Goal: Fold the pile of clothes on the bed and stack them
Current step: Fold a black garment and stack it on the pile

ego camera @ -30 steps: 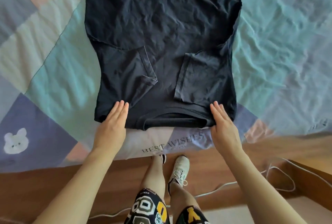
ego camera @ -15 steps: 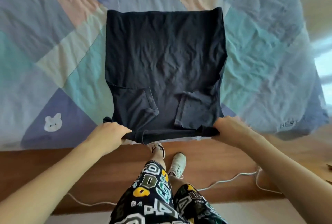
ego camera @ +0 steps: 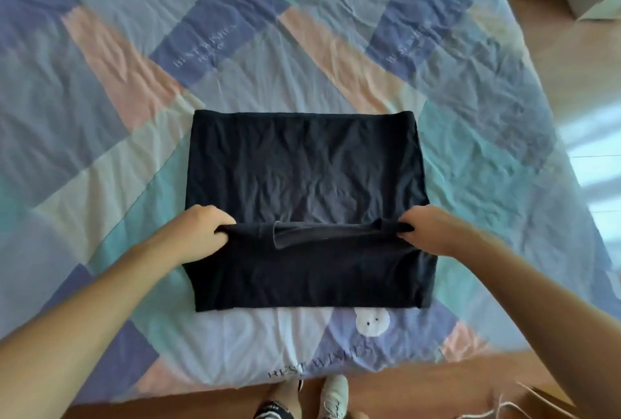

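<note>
The bed is covered by a patchwork quilt in blue, teal, peach and pale green panels, some printed with "BEST WISHES" lettering and one with a white bunny face. A wooden floor shows at the right and along the bottom edge, where a white cord lies and the person's white sneakers stand against the bed.

The black T-shirt lies flat on the quilt, near the bed's front edge, sleeves already turned in. Its near portion is doubled over the middle of the garment, forming a raised fold line that runs straight between the hands. The collar end shows along this line as a lighter grey band.

The left hand grips the left end of the folded edge, fingers curled round the fabric. The right hand grips the right end in the same way. The hands are well apart, one at each side of the shirt, holding the edge taut above the lower layer.
</note>
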